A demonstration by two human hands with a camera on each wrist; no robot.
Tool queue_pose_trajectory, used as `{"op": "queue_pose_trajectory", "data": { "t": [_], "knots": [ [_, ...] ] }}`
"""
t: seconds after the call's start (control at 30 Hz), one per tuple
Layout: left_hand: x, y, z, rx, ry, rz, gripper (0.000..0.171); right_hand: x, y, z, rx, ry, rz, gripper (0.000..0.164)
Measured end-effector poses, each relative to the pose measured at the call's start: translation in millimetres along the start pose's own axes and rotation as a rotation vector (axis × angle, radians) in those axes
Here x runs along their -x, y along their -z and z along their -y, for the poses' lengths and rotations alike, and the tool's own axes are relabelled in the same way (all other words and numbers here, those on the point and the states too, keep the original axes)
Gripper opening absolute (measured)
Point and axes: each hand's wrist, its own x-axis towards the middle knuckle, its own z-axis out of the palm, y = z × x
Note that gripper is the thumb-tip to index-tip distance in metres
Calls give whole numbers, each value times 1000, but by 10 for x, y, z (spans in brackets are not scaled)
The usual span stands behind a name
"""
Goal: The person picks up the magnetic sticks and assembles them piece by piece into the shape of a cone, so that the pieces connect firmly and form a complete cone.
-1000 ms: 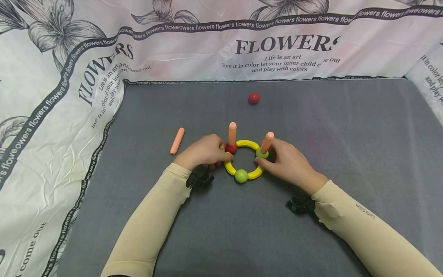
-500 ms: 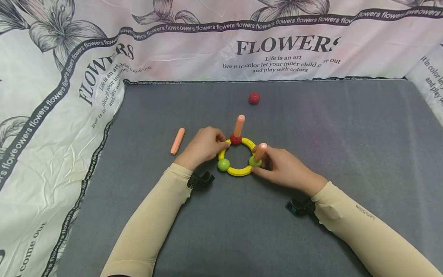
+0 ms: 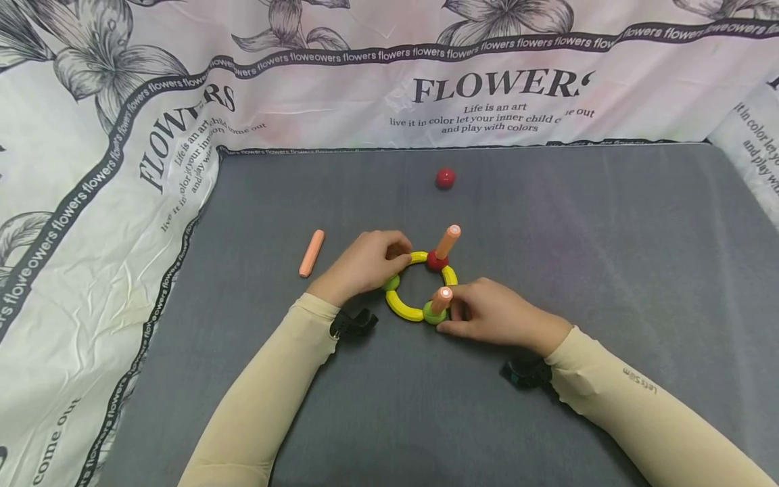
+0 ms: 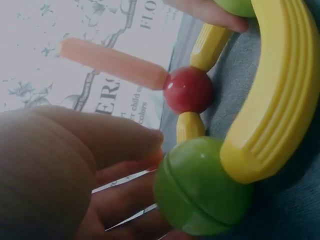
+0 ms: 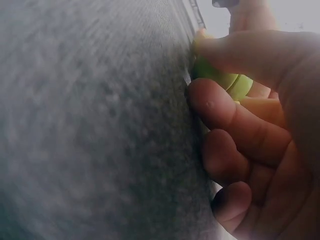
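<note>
On the grey table lies a ring of yellow curved toy pieces [image 3: 403,308] joined by balls. A red ball [image 3: 436,260] on its far side carries an upright orange stick [image 3: 448,241]; a second orange stick [image 3: 441,298] rises from the near green ball [image 3: 434,314]. Another green ball [image 4: 202,185] on the left has no stick. My left hand [image 3: 372,262] holds the ring at its far left, with thumb and index at the yellow piece beside that ball. My right hand [image 3: 496,312] grips the ring's near right, at the green ball with the stick; its fingers curl in the right wrist view.
A loose orange stick [image 3: 312,253] lies left of my left hand. Farther back is a loose red ball [image 3: 445,178]. White flower-printed cloth [image 3: 341,101] borders the table at the back and left.
The ring has turned clockwise between my hands. The red ball with its stick went right, the green one with its stick came nearer, and my right hand followed it. The loose pieces stayed put.
</note>
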Motion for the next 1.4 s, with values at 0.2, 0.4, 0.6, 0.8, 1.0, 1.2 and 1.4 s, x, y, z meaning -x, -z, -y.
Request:
{"op": "queue_pose_trajectory", "data": {
  "t": [0.2,0.4,0.6,0.8,1.0,1.2,1.4],
  "knots": [
    [28,163,36,-13,55,-52,29,8,7,13,30,-12,-23,27],
    [150,444,248,-317,305,-302,42,11,1,21,24,-17,-23,26],
    [321,719,434,-397,502,-308,56,9,-4,35,18,-20,-16,26],
    [411,858,454,-363,577,-148,38,3,-1,33,39,-18,-26,24],
    [359,846,465,-280,540,-22,56,5,-6,39,28,-19,-19,23],
    [299,755,442,-200,405,66,40,4,-16,38,16,-21,-17,20],
    [284,653,267,156,-14,86,15,7,-4,38,6,-22,-16,20]
  ]
}}
